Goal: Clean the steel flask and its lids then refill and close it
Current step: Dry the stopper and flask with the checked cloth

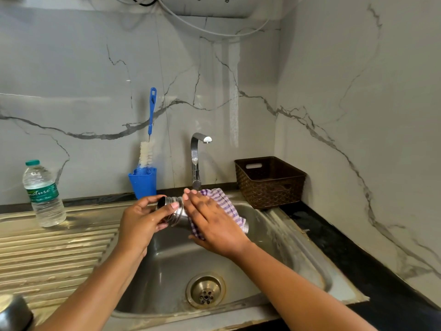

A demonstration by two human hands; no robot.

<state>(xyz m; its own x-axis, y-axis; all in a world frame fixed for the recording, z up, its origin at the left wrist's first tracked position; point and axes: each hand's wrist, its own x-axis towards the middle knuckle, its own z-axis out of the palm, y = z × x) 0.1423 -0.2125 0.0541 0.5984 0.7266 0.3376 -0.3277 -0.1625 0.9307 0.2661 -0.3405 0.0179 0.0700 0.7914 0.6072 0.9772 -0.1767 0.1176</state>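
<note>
Steel flask (175, 212) is lying on its side in the air over the sink (171, 263), mouth pointing left. Gripping its threaded neck is the left hand (140, 220), thumb and fingers curling round it. Over the body the right hand (212, 220) is lying flat, fingers straight and together, pressing a purple checked cloth (222, 199) onto the metal; where its thumb is sitting I cannot tell. Hand and cloth are hiding most of the flask, leaving only the neck and a sliver of the base showing. Behind, a tap (196, 158) is standing at the sink's back edge, its foot partly hiding behind the fingertips. Left of it a brush (151, 111) is standing in a blue holder (143, 185). Further left a bottle (44, 197) is standing on the draining board (47, 254), and a brown basket (269, 182) is sitting on the right. At the bottom left corner a rounded steel thing (13, 314) is being cut off by the frame, too blurred to name
</note>
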